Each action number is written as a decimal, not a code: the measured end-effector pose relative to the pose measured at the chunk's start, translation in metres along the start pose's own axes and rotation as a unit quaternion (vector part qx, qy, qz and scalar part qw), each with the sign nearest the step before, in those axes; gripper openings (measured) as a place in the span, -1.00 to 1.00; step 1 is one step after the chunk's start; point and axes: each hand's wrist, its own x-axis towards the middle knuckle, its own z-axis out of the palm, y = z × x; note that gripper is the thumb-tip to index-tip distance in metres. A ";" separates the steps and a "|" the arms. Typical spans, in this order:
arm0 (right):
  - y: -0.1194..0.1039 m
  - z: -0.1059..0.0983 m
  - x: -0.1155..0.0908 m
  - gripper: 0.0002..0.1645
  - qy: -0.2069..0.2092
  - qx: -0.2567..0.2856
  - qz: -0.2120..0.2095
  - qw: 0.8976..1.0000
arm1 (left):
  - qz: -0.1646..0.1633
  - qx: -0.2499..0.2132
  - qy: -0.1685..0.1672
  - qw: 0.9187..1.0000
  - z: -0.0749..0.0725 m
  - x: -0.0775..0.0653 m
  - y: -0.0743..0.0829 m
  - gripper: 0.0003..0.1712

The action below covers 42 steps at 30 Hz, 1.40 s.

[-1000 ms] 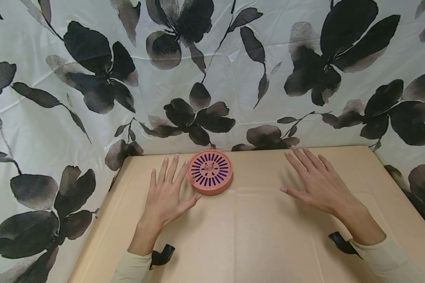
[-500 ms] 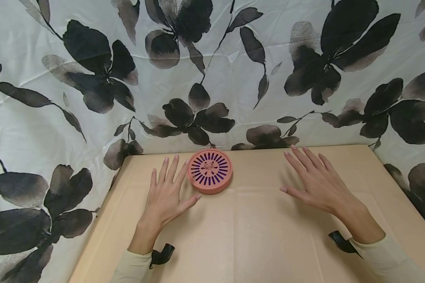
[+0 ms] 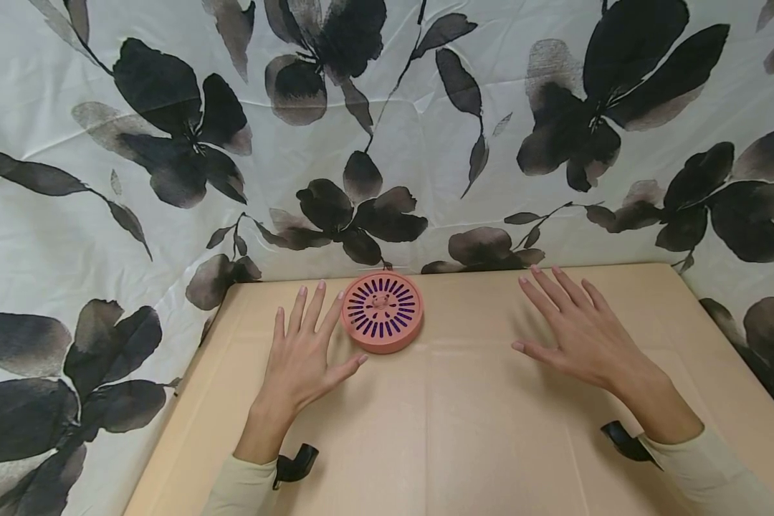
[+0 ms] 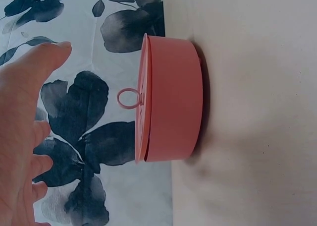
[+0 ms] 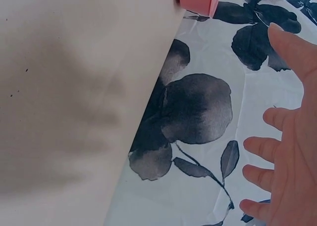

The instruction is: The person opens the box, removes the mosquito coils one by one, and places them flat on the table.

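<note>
A round coral-pink container (image 3: 383, 313) with a slotted lid, dark purple showing through the slots, sits at the table's back edge. In the left wrist view the same container (image 4: 174, 99) shows a smooth side wall and a small ring handle on its lid. My left hand (image 3: 303, 358) hovers palm down just left of it, fingers spread, holding nothing. Well to the right, my right hand (image 3: 583, 340) is also spread palm down above the table and holds nothing. Only a corner of the container (image 5: 199, 0) appears in the right wrist view.
The light tan tabletop (image 3: 464, 430) runs back to a white cloth (image 3: 419, 165) with dark flowers, which hangs behind and at both sides. A black wrist camera (image 3: 295, 464) is on the left forearm, another black camera (image 3: 624, 441) on the right.
The cloth at the left side has shifted leftward, its printed flowers sliding toward the frame's edge. Both hands and the container stay practically where they were.
</note>
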 end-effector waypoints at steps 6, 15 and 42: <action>-0.002 0.002 -0.001 0.17 0.011 0.002 -0.005 1.000 | 0.001 0.005 0.003 1.000 0.002 -0.001 -0.002 0.18; -0.004 0.003 -0.003 0.17 0.015 -0.002 -0.002 1.000 | -0.002 0.003 -0.002 1.000 0.002 -0.003 -0.002 0.19; 0.000 0.001 0.010 0.16 0.010 -0.001 -0.009 1.000 | -0.003 0.012 -0.002 1.000 0.004 0.003 0.001 0.20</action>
